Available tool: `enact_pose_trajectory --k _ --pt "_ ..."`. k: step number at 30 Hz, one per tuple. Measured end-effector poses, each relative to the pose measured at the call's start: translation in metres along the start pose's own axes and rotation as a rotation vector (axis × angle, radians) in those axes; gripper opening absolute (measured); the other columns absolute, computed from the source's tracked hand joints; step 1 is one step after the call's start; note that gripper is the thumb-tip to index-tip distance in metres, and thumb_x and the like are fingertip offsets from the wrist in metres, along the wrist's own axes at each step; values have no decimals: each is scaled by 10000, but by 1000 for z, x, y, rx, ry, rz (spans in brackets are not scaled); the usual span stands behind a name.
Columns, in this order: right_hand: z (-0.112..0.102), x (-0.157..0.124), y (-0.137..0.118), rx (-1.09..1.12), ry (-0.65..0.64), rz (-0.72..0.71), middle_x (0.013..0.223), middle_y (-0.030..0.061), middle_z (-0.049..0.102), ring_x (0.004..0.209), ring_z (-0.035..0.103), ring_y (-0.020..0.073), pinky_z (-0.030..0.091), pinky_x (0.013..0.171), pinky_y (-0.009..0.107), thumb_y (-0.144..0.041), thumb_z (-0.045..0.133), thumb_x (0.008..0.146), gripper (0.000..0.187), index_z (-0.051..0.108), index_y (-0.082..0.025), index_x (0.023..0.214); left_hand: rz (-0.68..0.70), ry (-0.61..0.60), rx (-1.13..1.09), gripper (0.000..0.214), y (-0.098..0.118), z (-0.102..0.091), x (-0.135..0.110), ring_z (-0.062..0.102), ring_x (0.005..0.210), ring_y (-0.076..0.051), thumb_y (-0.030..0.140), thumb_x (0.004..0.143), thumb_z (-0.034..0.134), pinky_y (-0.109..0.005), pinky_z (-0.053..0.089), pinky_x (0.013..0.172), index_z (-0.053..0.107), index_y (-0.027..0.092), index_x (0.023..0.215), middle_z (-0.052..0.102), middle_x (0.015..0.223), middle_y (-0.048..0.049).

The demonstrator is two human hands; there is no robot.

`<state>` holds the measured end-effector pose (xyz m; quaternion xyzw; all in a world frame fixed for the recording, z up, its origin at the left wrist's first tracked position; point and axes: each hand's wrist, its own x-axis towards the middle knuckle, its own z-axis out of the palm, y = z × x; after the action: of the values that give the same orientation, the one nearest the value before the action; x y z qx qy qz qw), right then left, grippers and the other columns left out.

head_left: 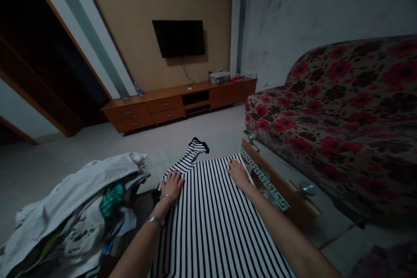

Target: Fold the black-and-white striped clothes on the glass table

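Black-and-white striped garment (211,221), spread flat

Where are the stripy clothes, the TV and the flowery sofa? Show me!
Stripy clothes (211,221): head view, on the middle of the stripes.
TV (178,38): head view, on the dark screen.
Flowery sofa (339,104): head view, on the seat cushion.

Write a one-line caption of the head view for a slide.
Left hand and right hand rest flat on a black-and-white striped garment on a glass-topped table, beside a heap of clothes.
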<state>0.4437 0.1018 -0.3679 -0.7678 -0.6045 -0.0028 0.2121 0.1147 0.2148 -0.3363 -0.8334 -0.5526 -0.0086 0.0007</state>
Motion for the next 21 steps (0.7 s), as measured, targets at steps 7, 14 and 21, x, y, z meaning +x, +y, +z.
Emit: enact_pose_trajectory --k 7,14,21 --pt "28 50 32 -47 -2 8 1463 97 369 1378 256 251 216 1092 433 -407 400 936 462 471 -188 1336 34 -2 29 591 -2 25 76 156 1412 -275 493 932 238 -563 177 1098 303 201 1442 220 1534 -63" --pt "25 84 43 -72 40 -7 1433 96 415 1342 319 258 256 1072 413 -384 394 943 421 514 -189 1297 53 38 -23 609 -4 28 117 161 1409 -269 511 930 240 -545 184 1102 298 186 1442 222 1535 -88" --pt "-7 36 14 -105 112 -35 1446 119 387 1357 292 269 244 1080 444 -356 463 916 437 484 -191 1320 224 173 58 567 21 -6 50 118 1420 -279 436 932 312 -550 175 1097 299 192 1445 157 1549 -105"
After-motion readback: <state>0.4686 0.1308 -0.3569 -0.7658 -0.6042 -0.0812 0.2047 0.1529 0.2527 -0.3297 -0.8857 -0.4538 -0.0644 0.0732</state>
